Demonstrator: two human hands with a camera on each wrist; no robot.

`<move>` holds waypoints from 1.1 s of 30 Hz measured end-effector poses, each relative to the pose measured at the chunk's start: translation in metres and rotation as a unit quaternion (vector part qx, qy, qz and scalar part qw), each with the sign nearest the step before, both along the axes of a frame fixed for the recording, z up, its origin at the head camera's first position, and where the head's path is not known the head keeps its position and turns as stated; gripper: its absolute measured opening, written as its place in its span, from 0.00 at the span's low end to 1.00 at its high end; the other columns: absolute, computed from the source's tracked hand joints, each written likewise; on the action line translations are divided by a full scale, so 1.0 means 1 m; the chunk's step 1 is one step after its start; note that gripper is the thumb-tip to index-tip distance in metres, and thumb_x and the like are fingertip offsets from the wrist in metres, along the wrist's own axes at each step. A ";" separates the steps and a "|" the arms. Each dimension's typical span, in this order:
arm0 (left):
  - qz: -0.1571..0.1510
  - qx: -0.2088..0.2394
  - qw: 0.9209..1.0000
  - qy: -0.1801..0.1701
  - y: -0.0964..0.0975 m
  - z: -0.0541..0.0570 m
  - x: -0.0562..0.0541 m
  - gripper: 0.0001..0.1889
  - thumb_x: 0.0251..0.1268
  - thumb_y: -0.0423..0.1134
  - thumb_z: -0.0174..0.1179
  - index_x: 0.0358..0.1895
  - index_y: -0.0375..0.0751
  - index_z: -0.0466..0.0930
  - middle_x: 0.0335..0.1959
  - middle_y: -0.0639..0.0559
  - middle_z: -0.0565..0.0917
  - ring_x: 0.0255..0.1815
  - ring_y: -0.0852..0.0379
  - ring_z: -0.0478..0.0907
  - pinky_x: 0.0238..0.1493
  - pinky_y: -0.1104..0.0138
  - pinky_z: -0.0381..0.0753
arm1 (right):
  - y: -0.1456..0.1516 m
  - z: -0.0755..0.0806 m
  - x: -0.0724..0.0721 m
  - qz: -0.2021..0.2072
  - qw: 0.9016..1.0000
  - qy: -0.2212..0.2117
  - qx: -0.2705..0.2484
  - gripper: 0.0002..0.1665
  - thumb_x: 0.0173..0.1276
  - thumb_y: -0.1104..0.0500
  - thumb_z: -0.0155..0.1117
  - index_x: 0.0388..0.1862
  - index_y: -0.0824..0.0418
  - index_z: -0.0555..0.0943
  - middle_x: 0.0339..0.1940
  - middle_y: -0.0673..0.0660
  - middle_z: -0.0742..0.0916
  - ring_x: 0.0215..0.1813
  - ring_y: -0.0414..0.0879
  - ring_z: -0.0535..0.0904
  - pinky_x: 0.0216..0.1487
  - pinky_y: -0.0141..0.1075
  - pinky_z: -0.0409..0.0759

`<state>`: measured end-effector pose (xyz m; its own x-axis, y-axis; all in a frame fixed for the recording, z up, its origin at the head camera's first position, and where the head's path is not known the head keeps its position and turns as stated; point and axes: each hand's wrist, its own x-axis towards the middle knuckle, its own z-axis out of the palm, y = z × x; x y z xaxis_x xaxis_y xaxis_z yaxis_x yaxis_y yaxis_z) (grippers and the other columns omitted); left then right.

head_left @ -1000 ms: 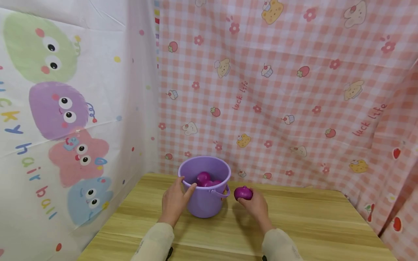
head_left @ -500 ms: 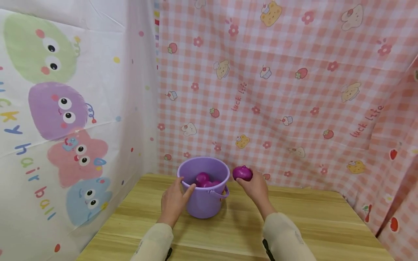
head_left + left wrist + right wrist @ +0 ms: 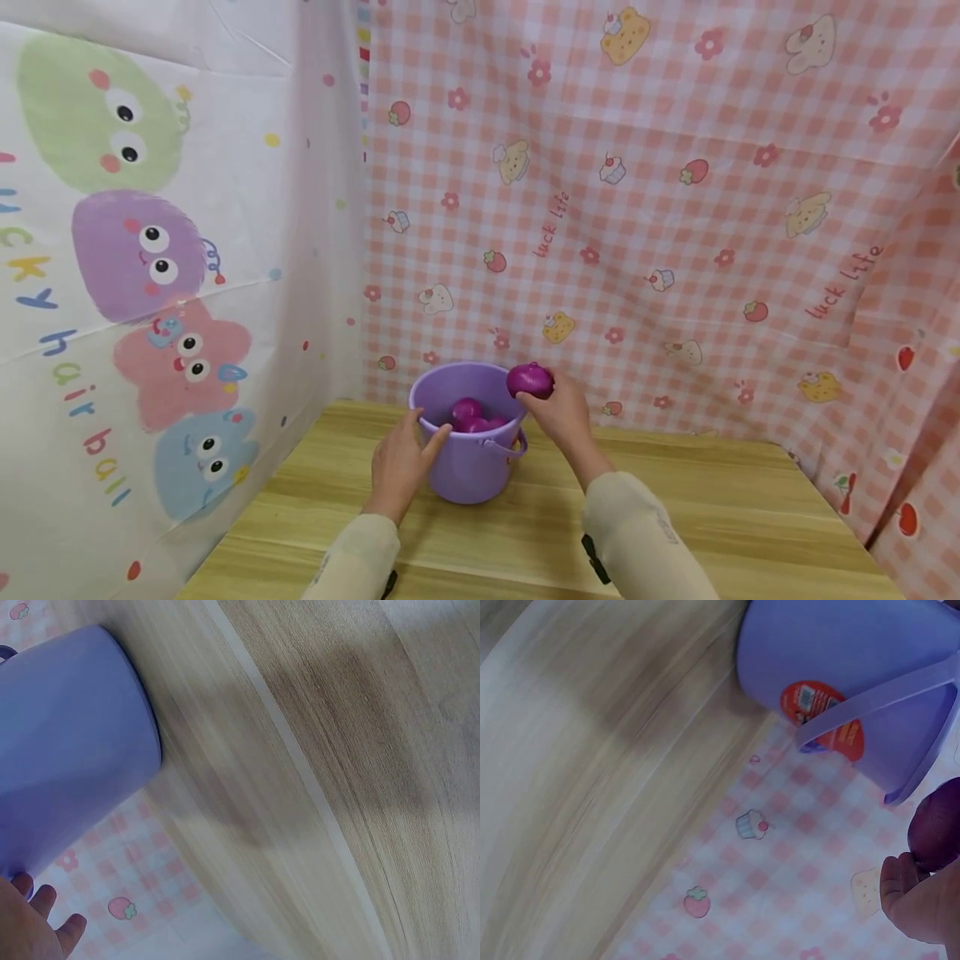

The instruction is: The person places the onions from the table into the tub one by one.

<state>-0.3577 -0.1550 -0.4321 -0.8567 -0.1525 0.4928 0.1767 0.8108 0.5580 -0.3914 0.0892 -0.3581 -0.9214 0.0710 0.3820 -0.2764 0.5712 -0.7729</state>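
Observation:
My right hand [image 3: 564, 417] holds a purple-red onion [image 3: 531, 381] between thumb and fingers, at the right rim of a purple bucket [image 3: 468, 471]. In the right wrist view this onion [image 3: 939, 825] shows at the right edge, beside the bucket's rim. Inside the bucket lie several more onions [image 3: 467, 410], partly hidden by its front wall. My left hand [image 3: 399, 467] grips the bucket's near left rim, with the thumb at the front. Several of its fingers [image 3: 43, 901] stick out past the bucket in the left wrist view.
The bucket stands on a wood-grain table [image 3: 675, 517], its handle [image 3: 506, 447] hanging on the right side. A pink checked cloth [image 3: 637, 250] hangs behind the table. To the left hangs a white cloth [image 3: 247, 208] with cartoon figures.
My right hand has lifted the onion from low beside the bucket and brought it up and left to the rim. The left hand and the bucket have stayed in place.

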 end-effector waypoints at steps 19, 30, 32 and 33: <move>-0.008 -0.007 1.000 -0.001 0.007 0.000 -0.002 0.37 0.67 0.66 0.54 0.65 0.37 0.72 0.58 0.35 0.80 0.55 0.36 0.79 0.54 0.45 0.76 | 0.013 -0.001 0.004 -0.014 1.000 0.017 0.018 0.40 0.67 0.53 0.69 0.72 0.68 0.67 0.67 0.71 0.74 0.63 0.65 0.75 0.61 0.56 0.74; -0.007 -0.032 0.999 -0.008 -0.002 0.003 -0.004 0.42 0.66 0.68 0.55 0.68 0.34 0.69 0.57 0.33 0.80 0.55 0.35 0.79 0.55 0.43 0.74 | 0.042 -0.012 0.010 -0.039 0.999 0.006 0.037 0.41 0.66 0.49 0.69 0.71 0.70 0.67 0.68 0.71 0.73 0.62 0.65 0.75 0.63 0.58 0.69; -0.005 -0.037 0.999 -0.007 -0.007 0.002 -0.006 0.43 0.66 0.69 0.53 0.69 0.33 0.67 0.56 0.32 0.80 0.54 0.35 0.79 0.54 0.43 0.75 | 0.051 -0.019 0.010 -0.042 0.998 -0.003 0.045 0.41 0.68 0.48 0.67 0.71 0.70 0.66 0.68 0.71 0.72 0.63 0.66 0.74 0.63 0.59 0.69; -0.005 -0.039 0.999 -0.007 -0.009 0.001 -0.006 0.44 0.66 0.69 0.52 0.70 0.33 0.66 0.57 0.31 0.80 0.55 0.35 0.79 0.54 0.43 0.75 | 0.055 -0.022 0.011 -0.041 0.998 -0.006 0.047 0.41 0.69 0.49 0.66 0.71 0.71 0.66 0.69 0.72 0.72 0.63 0.66 0.74 0.62 0.59 0.71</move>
